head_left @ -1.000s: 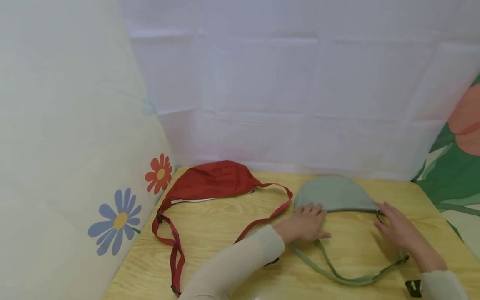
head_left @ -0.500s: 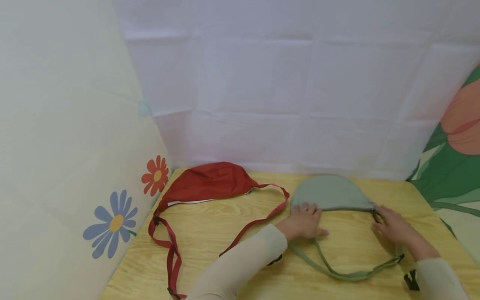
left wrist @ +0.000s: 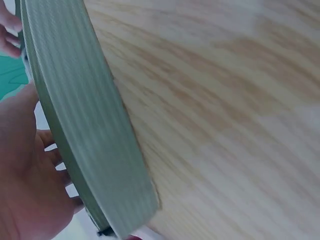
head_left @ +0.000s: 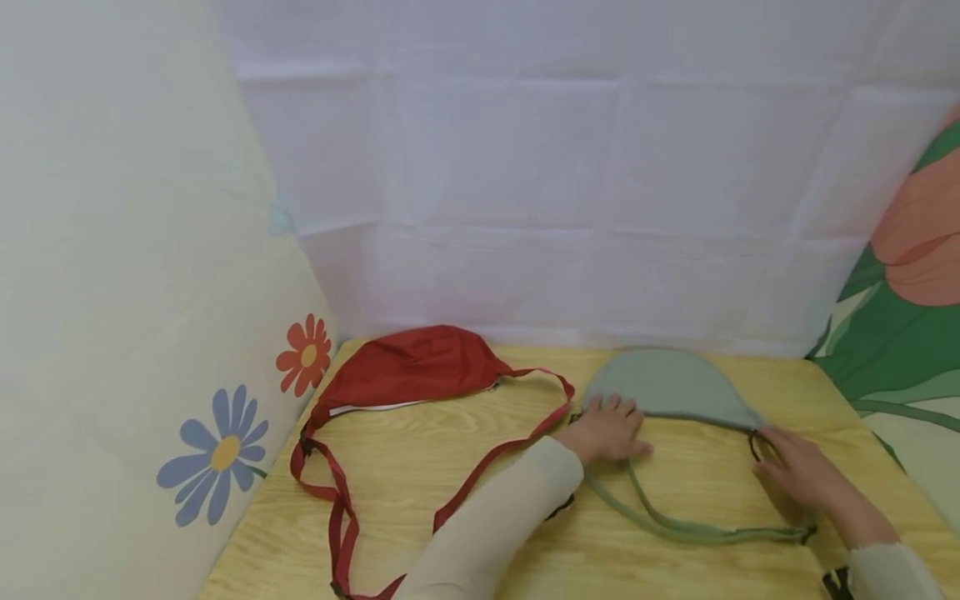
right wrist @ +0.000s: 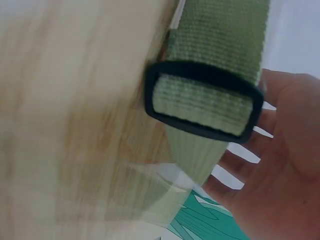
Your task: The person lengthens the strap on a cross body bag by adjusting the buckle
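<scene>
A grey-green waist bag lies flat near the back of the table, its strap looped toward the front. Spread fingers of my left hand rest on the bag's lower left edge. At the opposite corner, my right hand touches the tip with straight fingers, beside a small dark loop. Green webbing crosses in front of the fingers in the left wrist view. In the right wrist view, a black slider buckle on the strap partly hides the fingertips.
A red waist bag with its long red strap lies to the left on the wooden table. A black buckle sits by the right sleeve. White sheeting stands behind the table.
The bag's right corner has shifted slightly right and toward me with the right hand. The front of the green strap has moved too. My left hand stays on the bag's edge.
</scene>
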The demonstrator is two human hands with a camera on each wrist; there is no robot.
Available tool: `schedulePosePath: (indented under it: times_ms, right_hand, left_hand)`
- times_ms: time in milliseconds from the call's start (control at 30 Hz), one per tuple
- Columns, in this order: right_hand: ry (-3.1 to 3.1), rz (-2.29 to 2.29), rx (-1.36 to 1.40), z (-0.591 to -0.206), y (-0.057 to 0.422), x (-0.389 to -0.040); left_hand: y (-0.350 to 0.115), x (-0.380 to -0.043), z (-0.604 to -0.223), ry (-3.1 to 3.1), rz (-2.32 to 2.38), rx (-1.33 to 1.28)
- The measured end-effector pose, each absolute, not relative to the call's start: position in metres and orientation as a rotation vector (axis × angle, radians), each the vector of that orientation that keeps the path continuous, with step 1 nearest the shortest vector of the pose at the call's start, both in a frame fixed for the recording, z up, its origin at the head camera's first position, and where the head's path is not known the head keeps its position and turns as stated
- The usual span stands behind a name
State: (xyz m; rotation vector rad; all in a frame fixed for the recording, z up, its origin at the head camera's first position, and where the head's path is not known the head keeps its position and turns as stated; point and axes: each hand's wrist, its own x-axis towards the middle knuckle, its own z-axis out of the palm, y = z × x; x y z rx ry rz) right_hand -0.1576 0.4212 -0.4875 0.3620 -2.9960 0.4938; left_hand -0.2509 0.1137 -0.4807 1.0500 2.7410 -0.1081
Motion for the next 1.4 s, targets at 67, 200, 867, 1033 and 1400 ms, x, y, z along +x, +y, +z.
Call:
schedulePosePath:
  times_ms: [67,200,867,1033,1400]
  right_hand:
    - [-3.009,0.499,0.355,-0.488,0.421,-0.155]
    - [-3.033,0.495,0.363,-0.489,0.421,-0.149]
    - [-2.993,0.39,0.479,-0.487,0.431,-0.095]
    - [-3.037,0.472,0.416,-0.487,0.434,-0.085]
    - [-3.246,0.517,0.394,-0.484,0.437,-0.079]
  left_hand:
    - [0.115,-0.253,-0.481,2.738,-0.098,1.037]
    - [0.118,-0.255,-0.482,2.733,-0.074,1.006]
    - [0.163,-0.184,-0.47,2.487,-0.297,1.484]
    - [0.166,-0.171,-0.47,2.428,-0.331,1.59]
    - [0.169,-0.159,-0.476,2.447,-0.209,1.641]
